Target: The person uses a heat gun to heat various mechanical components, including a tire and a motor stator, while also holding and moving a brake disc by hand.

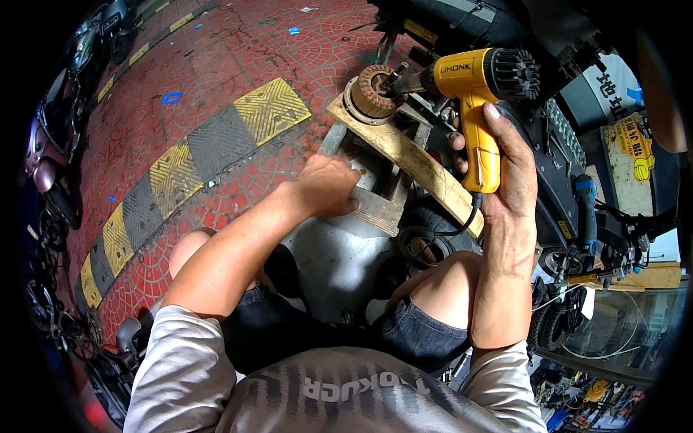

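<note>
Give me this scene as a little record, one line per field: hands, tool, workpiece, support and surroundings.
Right hand: wrapped around the handle of a yellow heat gun
Left hand: on the near part of a frame; how firmly it grips is unclear
Tool: heat gun, nozzle toward the workpiece, dark cord at its base
Workpiece: round copper-coloured coil
Support: wooden board over the frame
Surroundings: red paving, yellow-and-dark speed bump
</note>
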`<state>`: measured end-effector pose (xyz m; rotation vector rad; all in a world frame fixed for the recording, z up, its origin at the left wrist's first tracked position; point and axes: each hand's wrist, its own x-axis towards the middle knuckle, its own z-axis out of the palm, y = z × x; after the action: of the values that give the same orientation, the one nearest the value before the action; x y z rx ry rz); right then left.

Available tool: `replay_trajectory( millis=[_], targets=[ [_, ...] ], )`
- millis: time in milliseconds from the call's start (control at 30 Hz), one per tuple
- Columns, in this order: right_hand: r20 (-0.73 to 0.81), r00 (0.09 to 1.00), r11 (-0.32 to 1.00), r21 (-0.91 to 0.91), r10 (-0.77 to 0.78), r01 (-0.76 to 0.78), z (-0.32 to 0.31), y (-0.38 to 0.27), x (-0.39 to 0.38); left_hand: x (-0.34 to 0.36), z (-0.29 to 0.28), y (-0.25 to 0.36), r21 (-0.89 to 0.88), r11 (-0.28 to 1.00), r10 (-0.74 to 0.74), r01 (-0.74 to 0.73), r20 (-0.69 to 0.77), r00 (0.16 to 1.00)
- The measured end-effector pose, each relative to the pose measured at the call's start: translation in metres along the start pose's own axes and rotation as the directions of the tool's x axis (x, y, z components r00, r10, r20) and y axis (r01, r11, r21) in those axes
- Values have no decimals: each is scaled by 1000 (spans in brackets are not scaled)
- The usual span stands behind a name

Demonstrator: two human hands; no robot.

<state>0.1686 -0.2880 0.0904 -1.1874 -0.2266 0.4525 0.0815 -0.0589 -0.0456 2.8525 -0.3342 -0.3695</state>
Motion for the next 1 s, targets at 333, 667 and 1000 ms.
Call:
replay_trajectory(
  millis=[333, 667, 1000],
  targets=[
    [7, 1000, 999, 19, -29, 29, -1, 1, 1, 0, 3, -2, -10, 1000, 9, -9, -28, 1000],
    [1, 999, 999, 28, -38, 38, -3, 2, 3, -1, 1, -1, -8, 1000, 6, -7, -6, 1000],
    [-20, 999, 999, 8, -32, 32, -2, 2, 1, -2, 5, 1, -7, 1000, 11, -11, -39, 999]
  ],
)
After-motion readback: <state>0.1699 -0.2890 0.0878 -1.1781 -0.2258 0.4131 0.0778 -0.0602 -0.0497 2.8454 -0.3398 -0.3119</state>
